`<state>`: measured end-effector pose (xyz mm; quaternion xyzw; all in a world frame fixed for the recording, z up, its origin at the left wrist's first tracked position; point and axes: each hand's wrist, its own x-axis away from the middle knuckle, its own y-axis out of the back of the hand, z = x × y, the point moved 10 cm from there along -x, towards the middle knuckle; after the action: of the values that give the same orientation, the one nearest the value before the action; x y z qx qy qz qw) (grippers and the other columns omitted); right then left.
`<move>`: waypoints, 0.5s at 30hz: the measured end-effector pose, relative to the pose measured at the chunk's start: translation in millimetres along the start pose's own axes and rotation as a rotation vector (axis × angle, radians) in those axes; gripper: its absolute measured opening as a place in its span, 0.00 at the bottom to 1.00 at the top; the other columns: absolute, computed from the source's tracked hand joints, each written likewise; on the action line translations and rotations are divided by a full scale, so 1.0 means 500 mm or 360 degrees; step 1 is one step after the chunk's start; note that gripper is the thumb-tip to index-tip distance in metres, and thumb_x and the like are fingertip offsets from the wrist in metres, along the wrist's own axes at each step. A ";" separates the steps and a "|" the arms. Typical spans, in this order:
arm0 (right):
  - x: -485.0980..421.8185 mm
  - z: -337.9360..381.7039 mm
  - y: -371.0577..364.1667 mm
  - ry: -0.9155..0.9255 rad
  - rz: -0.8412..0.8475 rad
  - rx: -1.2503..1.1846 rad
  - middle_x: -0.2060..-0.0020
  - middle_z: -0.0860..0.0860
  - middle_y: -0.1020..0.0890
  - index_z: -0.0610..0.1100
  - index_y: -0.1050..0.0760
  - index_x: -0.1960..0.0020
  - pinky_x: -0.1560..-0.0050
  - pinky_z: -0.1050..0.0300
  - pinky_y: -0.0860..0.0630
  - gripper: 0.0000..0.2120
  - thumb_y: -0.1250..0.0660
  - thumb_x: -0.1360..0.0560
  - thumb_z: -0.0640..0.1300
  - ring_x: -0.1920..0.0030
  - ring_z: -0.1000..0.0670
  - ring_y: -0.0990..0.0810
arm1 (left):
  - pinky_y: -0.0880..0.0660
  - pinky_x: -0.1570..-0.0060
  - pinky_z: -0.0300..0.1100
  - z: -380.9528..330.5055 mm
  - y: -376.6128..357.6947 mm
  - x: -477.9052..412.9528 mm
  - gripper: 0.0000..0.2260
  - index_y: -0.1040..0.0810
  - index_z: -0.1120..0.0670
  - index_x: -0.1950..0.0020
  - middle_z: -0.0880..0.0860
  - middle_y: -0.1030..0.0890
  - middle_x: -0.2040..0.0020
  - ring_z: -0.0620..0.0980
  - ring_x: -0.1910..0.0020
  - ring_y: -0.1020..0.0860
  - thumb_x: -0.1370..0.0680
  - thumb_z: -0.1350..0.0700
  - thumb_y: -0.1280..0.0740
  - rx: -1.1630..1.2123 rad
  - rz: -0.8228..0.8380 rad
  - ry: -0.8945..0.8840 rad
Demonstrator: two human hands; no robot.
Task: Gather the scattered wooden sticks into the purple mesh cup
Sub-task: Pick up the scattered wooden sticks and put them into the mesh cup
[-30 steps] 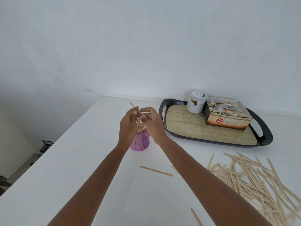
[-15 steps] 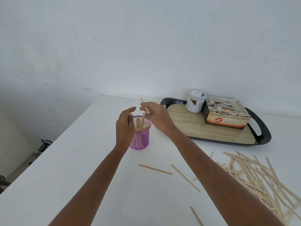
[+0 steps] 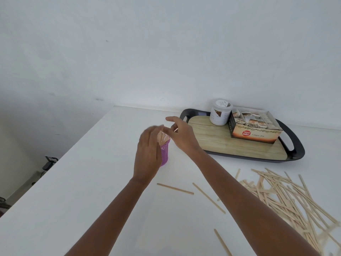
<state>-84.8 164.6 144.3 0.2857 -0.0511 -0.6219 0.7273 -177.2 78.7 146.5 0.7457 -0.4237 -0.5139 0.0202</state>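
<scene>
The purple mesh cup (image 3: 164,154) stands upright on the white table, with several wooden sticks (image 3: 162,137) poking out of its top. My left hand (image 3: 148,154) covers the cup's left side, its fingers blurred and apart over the rim. My right hand (image 3: 181,134) hovers just right of the rim, thumb and fingers pinching a short bit of stick that shows at its tip. A large heap of wooden sticks (image 3: 287,198) lies at the right. Three single sticks (image 3: 175,189) lie nearer the middle and front.
A black tray (image 3: 295,143) with a wood-look floor sits behind the heap, holding a white jar (image 3: 220,112) and an open ginger tea box (image 3: 255,129). The table's left edge (image 3: 77,145) drops to the floor. A white wall rises behind.
My right hand has come down closer to the cup rim with the stick, less of which now shows. My left hand has moved up over the cup's left side.
</scene>
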 end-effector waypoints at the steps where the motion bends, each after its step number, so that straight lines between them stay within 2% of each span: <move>1: 0.005 -0.005 0.012 -0.0002 -0.0044 -0.0023 0.69 0.55 0.29 0.42 0.28 0.37 0.66 0.77 0.33 0.18 0.33 0.26 0.45 0.68 0.59 0.30 | 0.27 0.44 0.43 -0.023 -0.008 0.012 0.16 0.28 0.61 0.39 0.63 0.22 0.45 0.56 0.43 0.25 0.24 0.63 0.48 -0.0064 0.0064 -0.0183; 4: 0.029 -0.025 0.053 -0.0001 -0.0168 -0.0004 0.70 0.54 0.30 0.43 0.27 0.40 0.66 0.78 0.34 0.16 0.32 0.26 0.45 0.69 0.58 0.31 | 0.30 0.52 0.39 -0.064 -0.065 0.074 0.10 0.23 0.58 0.46 0.58 0.19 0.55 0.51 0.52 0.25 0.25 0.64 0.40 -0.0082 0.0503 -0.0619; 6: 0.052 -0.049 0.075 -0.0029 -0.0190 0.0043 0.69 0.54 0.28 0.42 0.25 0.43 0.67 0.78 0.34 0.13 0.33 0.26 0.45 0.68 0.58 0.31 | 0.26 0.56 0.38 -0.062 -0.105 0.121 0.08 0.21 0.58 0.48 0.55 0.19 0.56 0.52 0.56 0.20 0.25 0.62 0.35 -0.0136 0.0809 -0.0713; 8: 0.078 -0.084 0.090 -0.0102 -0.0152 0.0123 0.67 0.56 0.26 0.41 0.23 0.46 0.67 0.77 0.33 0.10 0.35 0.25 0.44 0.66 0.58 0.29 | 0.26 0.49 0.41 -0.035 -0.146 0.158 0.11 0.22 0.57 0.42 0.55 0.21 0.47 0.53 0.49 0.22 0.23 0.57 0.36 -0.0192 0.1112 -0.0561; 10: 0.109 -0.126 0.104 -0.0205 -0.0081 0.0218 0.63 0.53 0.23 0.40 0.22 0.49 0.65 0.73 0.32 0.08 0.36 0.25 0.42 0.62 0.54 0.26 | 0.31 0.43 0.40 0.000 -0.182 0.187 0.14 0.25 0.54 0.37 0.52 0.25 0.41 0.51 0.43 0.26 0.21 0.53 0.38 -0.0316 0.1377 -0.0391; 15: 0.195 -0.222 0.162 -0.0408 -0.0008 0.0554 0.51 0.45 0.19 0.40 0.21 0.48 0.50 0.61 0.28 0.08 0.37 0.24 0.39 0.52 0.49 0.22 | 0.32 0.49 0.39 0.006 -0.194 0.195 0.08 0.23 0.57 0.46 0.53 0.23 0.46 0.50 0.47 0.26 0.21 0.58 0.40 -0.0324 0.1367 -0.0222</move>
<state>55.4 117.8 63.2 0.3258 -0.2491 -0.6368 0.6529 -109.3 78.7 26.8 0.4598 -0.6426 -0.5471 0.2763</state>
